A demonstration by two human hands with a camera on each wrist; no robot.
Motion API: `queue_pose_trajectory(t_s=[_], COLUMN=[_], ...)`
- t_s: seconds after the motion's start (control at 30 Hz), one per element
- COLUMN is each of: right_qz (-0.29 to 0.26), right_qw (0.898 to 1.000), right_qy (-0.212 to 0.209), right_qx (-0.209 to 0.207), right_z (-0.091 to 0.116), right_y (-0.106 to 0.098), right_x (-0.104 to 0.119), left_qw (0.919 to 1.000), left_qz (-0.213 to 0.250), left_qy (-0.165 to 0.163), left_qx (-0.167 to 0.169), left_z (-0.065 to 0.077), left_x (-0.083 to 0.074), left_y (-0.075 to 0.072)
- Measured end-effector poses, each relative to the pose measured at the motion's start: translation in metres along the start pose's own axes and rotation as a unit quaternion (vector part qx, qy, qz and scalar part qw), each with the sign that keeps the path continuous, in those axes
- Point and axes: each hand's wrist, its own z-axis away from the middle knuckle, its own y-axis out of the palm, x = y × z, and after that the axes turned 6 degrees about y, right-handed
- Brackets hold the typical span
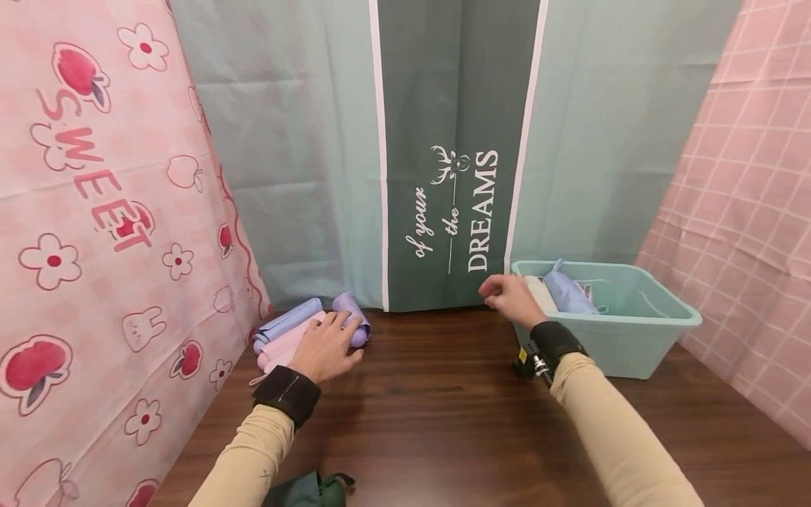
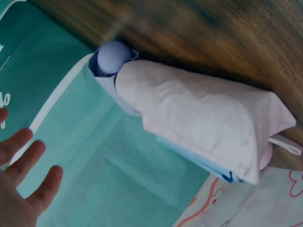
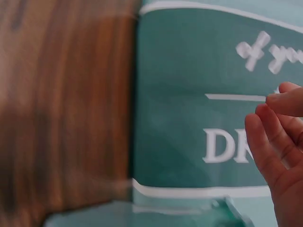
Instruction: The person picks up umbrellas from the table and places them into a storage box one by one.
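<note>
Three folded umbrellas lie together at the far left of a brown wooden table (image 1: 431,405). The pink umbrella (image 1: 288,343) is on the near side of the blue umbrella (image 1: 290,318); the purple umbrella (image 1: 348,307) sits by the pink one's right end. Your left hand (image 1: 326,345) is over this group, fingers spread and slightly bent, grasping nothing; whether a fingertip touches cloth, you cannot tell from here. Your right hand (image 1: 512,299) hangs at the near left corner of a pale green basket (image 1: 617,345) on the right, its fingers loosely bent and released. Inside the basket are a periwinkle bundle (image 1: 571,292) and a cream bundle (image 1: 541,292). A dark green bundle (image 1: 304,491) lies at the near edge, partly cut off.

The pink umbrella looks light, with soft, creased cloth probably over a stiff core. Its smooth fabric may slide or twist under a fingertip grip, so wrap your fingers and thumb around the middle, pressing through the loose cloth to the core. The strap loop (image 2: 285,144) at its near left end seems a poorer hold, since the body could swing. It does not look fragile, though hard squeezing could strain the ribs.
</note>
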Motion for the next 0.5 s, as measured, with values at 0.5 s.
queue_pose_trajectory(t_s=[0.5], right_qz=[0.006], right_qw=[0.998], right_qy=[0.006], right_qx=[0.065], right_z=[0.006], right_y=[0.054], right_x=[0.008], left_qw=[0.932], left_qz=[0.183], left_qy=[-0.004], left_qx=[0.313], left_z=[0.025], left_x=[-0.023], left_y=[-0.042])
